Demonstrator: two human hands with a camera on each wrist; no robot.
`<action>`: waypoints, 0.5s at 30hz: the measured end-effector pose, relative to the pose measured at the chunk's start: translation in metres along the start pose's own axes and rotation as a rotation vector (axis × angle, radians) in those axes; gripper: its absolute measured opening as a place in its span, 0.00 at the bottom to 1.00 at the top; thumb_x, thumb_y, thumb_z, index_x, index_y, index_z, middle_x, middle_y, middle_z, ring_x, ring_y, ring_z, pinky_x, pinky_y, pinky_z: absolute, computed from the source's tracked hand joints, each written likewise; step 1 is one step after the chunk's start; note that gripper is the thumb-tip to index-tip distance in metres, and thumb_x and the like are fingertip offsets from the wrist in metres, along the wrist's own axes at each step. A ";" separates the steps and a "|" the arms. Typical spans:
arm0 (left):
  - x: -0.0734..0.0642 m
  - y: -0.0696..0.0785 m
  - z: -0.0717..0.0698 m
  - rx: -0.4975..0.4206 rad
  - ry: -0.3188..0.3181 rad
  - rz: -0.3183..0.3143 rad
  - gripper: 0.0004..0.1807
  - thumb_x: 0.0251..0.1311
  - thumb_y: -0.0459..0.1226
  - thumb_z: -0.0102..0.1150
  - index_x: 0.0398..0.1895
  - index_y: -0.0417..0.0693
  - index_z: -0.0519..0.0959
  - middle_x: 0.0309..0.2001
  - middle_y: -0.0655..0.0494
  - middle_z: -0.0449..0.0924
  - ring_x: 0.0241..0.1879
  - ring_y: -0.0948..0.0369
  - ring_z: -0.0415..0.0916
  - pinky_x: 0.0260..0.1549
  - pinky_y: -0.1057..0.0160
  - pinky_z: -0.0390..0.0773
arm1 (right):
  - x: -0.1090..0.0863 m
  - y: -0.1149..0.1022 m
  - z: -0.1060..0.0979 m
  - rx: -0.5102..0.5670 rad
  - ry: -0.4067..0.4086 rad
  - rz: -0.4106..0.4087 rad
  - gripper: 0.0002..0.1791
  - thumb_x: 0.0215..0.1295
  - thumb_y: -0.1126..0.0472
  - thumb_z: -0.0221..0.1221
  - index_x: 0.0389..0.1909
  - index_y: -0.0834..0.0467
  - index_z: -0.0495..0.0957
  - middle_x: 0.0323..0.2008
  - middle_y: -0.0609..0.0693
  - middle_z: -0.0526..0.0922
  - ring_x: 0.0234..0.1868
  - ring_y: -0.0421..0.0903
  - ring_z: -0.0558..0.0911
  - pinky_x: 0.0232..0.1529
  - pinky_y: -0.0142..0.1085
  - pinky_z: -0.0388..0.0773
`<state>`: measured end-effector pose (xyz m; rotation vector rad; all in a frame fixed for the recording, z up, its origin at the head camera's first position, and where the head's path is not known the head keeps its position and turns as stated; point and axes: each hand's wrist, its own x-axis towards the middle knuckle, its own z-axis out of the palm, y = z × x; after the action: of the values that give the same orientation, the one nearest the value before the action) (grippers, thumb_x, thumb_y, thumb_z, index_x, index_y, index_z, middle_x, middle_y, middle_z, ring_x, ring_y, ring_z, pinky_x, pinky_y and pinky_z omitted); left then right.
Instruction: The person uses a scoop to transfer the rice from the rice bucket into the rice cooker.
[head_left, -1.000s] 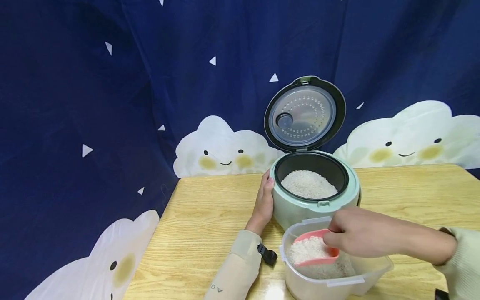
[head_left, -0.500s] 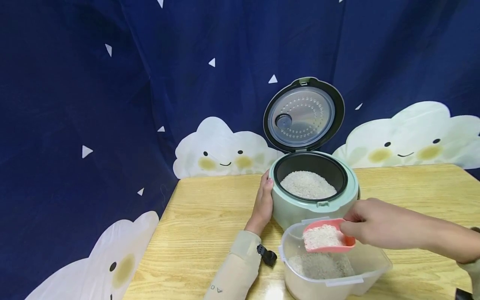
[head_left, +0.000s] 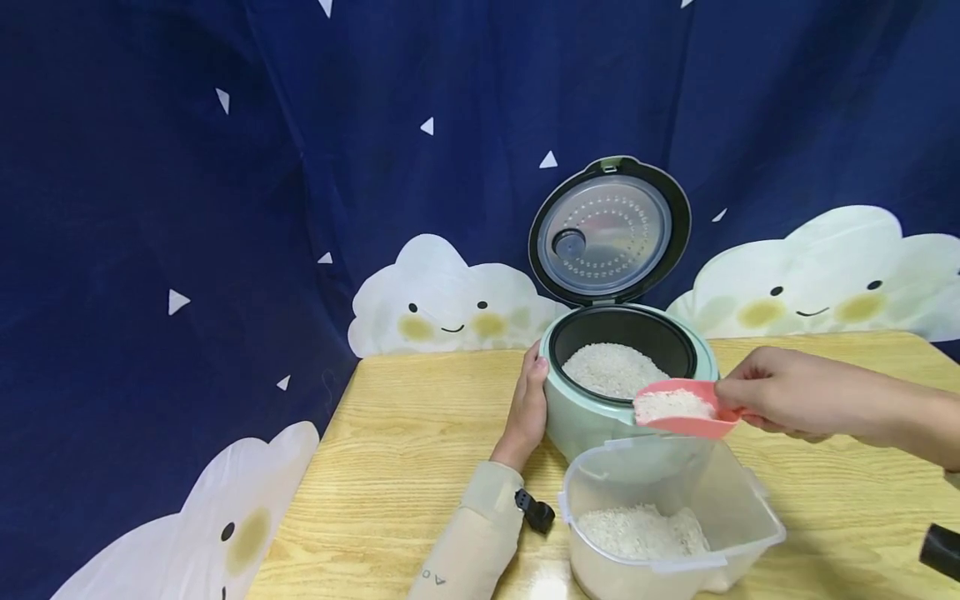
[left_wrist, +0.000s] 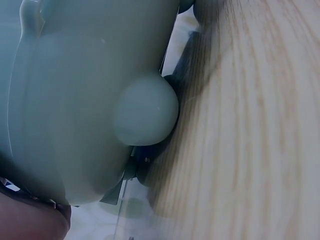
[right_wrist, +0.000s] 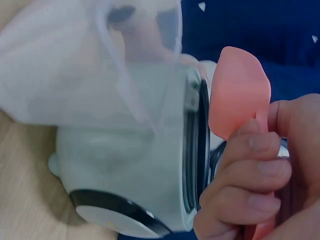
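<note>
My right hand (head_left: 802,396) grips the handle of a pink scoop (head_left: 693,427) heaped with white rice. In the head view the scoop hangs over the front rim of a pale green rice cooker (head_left: 592,425), above the near container. Its fingers curl round the handle in the right wrist view, where the scoop's underside (right_wrist: 240,92) shows. Rice (head_left: 611,369) lies in the cooker's dark inner pot, and the lid (head_left: 607,229) stands raised. My left hand (head_left: 527,412) rests against the cooker's left side, fingers fairly straight. The left wrist view shows mostly the cooker's wall (left_wrist: 85,100).
A clear plastic container (head_left: 738,533) with loose rice (head_left: 645,532) stands directly in front of the cooker. Both are on a wooden table (head_left: 405,433). A dark blue curtain (head_left: 420,183) with cloud prints hangs behind the table.
The right hand has lifted the rice-filled scoop out of the clear container, up and to the right, to the cooker's front rim. The left hand stays against the cooker.
</note>
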<state>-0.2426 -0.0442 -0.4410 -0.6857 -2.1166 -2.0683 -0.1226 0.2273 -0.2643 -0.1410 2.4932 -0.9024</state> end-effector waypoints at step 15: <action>0.000 -0.003 -0.001 0.008 -0.014 -0.003 0.33 0.74 0.53 0.28 0.81 0.60 0.56 0.80 0.57 0.59 0.80 0.55 0.57 0.81 0.45 0.51 | 0.035 0.011 -0.057 -0.239 0.154 0.078 0.25 0.76 0.43 0.48 0.29 0.58 0.79 0.17 0.43 0.68 0.16 0.40 0.63 0.18 0.30 0.59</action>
<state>-0.2440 -0.0450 -0.4436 -0.6983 -2.1337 -2.0616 -0.1795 0.2599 -0.2476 -0.0530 2.7240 -0.6014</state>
